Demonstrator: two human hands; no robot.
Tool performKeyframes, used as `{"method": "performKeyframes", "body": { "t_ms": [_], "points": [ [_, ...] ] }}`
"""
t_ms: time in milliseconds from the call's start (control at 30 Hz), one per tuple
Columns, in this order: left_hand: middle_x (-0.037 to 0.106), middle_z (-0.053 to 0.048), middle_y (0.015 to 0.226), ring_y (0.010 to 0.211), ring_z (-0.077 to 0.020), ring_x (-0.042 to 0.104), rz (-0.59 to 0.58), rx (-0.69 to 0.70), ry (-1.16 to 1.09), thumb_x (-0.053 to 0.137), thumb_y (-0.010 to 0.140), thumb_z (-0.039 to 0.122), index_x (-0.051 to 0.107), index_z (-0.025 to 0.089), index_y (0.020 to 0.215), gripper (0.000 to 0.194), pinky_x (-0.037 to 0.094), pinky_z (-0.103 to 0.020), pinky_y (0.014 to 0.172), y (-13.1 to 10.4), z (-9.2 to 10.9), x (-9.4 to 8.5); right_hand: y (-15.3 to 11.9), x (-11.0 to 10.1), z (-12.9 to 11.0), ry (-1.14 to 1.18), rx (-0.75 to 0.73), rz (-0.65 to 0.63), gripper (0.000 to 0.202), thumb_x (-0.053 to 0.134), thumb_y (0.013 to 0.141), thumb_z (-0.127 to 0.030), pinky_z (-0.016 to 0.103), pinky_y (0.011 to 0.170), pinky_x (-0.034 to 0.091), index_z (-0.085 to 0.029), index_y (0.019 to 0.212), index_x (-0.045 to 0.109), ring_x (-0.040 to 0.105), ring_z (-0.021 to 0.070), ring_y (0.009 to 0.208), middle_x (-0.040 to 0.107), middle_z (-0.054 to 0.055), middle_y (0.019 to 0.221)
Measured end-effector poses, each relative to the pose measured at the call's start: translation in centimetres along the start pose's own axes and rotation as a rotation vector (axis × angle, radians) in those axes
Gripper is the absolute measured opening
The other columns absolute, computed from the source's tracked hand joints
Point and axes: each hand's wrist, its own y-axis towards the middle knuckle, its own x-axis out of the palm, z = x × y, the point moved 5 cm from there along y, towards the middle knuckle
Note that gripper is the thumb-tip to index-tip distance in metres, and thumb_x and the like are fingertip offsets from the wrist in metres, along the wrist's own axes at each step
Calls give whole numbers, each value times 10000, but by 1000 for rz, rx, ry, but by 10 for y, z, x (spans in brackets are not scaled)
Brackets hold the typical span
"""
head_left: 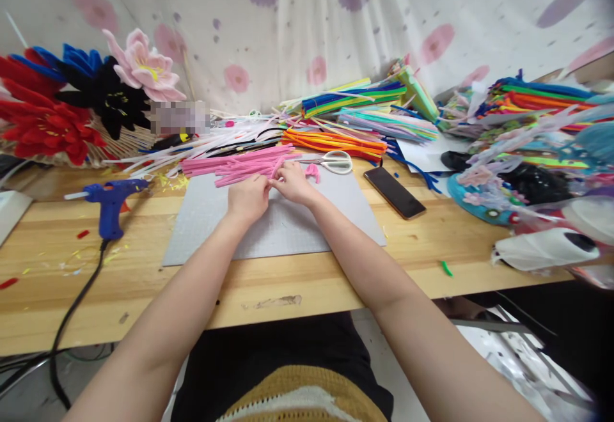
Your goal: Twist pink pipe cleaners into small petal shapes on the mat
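Observation:
Over the grey mat [297, 230], my left hand [249, 197] and my right hand [291, 183] meet at the fingertips, both closed. Between them they pinch a pink pipe cleaner [277, 167], whose upper part shows above the fingers; the rest is hidden by the hands. Just behind lies a loose pile of pink pipe cleaners [240, 165] at the mat's far edge. Right of my right hand rests a small bent pink piece [313, 172]. White-handled scissors [338, 162] lie beyond it, blades pointing left.
A blue glue gun [111, 204] stands on the left, its black cord running off the front edge. On the right lie a phone [394, 192] and a white roll [544, 248]. Orange pipe cleaners [336, 144] and other coloured bundles line the back. Fuzzy flowers [52, 125] stand back left.

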Motion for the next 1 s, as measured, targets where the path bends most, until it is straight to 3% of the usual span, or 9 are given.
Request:
{"method": "performKeyframes", "body": {
  "t_ms": [100, 200, 300, 367, 467, 667, 1000],
  "points": [
    [612, -97, 779, 847, -247, 580, 1, 28, 80, 562, 787, 196, 563, 181, 670, 117, 339, -284, 642, -2, 3, 7, -1, 2, 2, -30, 76, 16, 199, 606, 781, -340, 474, 927, 340, -165, 688, 625, 434, 288, 1080, 583, 115, 978],
    [610, -70, 745, 815, -220, 586, 8, -50, -39, 599, 767, 194, 579, 191, 663, 106, 352, -264, 622, -2, -3, 9, 0, -6, 6, 30, 104, 4, 226, 618, 760, -357, 440, 885, 373, -159, 653, 611, 491, 261, 996, 602, 94, 861],
    [587, -26, 631, 628, -157, 582, -93, -259, -418, 624, 754, 180, 576, 176, 645, 120, 394, -241, 574, -2, -15, 13, -1, -23, 10, 342, 10, -89, 260, 569, 786, -399, 335, 760, 427, -149, 730, 609, 538, 175, 808, 599, 46, 757],
    [579, -11, 587, 511, -117, 558, -220, -440, -753, 627, 758, 164, 573, 150, 650, 121, 440, -235, 543, -3, -22, 19, -4, -41, 13, 586, -89, -53, 282, 584, 767, -415, 290, 733, 437, -163, 891, 607, 543, 145, 815, 621, 42, 871],
    [581, -14, 572, 460, -89, 551, -363, -603, -1097, 621, 762, 115, 592, 110, 693, 74, 486, -214, 498, -5, -24, 23, -9, -52, 16, 718, -165, -62, 356, 650, 705, -402, 272, 720, 443, -195, 990, 593, 543, 134, 843, 616, 43, 989],
    [586, -26, 590, 479, -90, 574, -508, -669, -1240, 496, 818, 46, 611, 78, 766, 130, 513, -195, 447, -9, -19, 25, -9, -29, 1, 572, -254, -151, 269, 605, 744, -447, 285, 723, 411, -180, 715, 591, 490, 129, 736, 593, 13, 775],
    [529, -5, 568, 422, -53, 511, -484, -848, -1370, 425, 870, 78, 570, 94, 758, 184, 423, -127, 355, -15, -14, 24, -6, -11, -3, 382, -289, -146, 246, 468, 861, -376, 273, 693, 389, -176, 722, 504, 451, 128, 719, 529, 12, 757]
  ]
}}
